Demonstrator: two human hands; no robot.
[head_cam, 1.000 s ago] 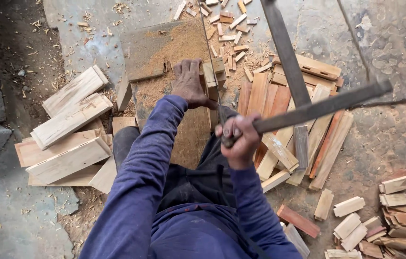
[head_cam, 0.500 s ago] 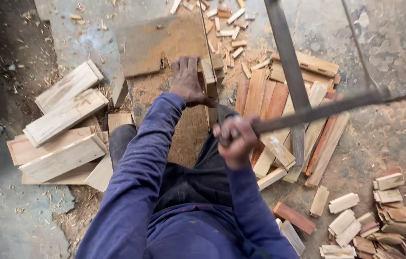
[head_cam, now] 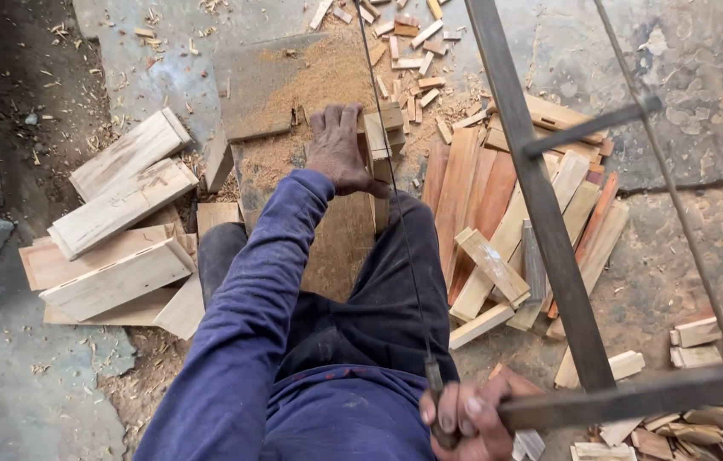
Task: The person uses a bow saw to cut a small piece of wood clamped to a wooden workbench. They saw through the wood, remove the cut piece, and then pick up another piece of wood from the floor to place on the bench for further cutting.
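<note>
Left hand pressed flat, fingers spread, on a sawdust-covered work board lying on the floor, thumb side against a small upright wood block. Right hand closed in a fist around the lower bar of a frame saw, low and close to the body. Thin saw blade running from that fist up across the dark trousers to the block, apparently seated in a kerf; depth of cut not discernible.

Progress, judged from the layout: much cutting done. Short offcuts scattered beyond the board, more small cut pieces at lower right. Block under the blade not yet parted.

Remaining stock: pale thick planks stacked left of the legs; reddish and pale strips heaped on the right.

Obstructions: strip heap just beside the saw frame on the right, directly under its bars. Loose sawdust across the board beneath the holding hand. Knees either side of the board, near the blade line.
</note>
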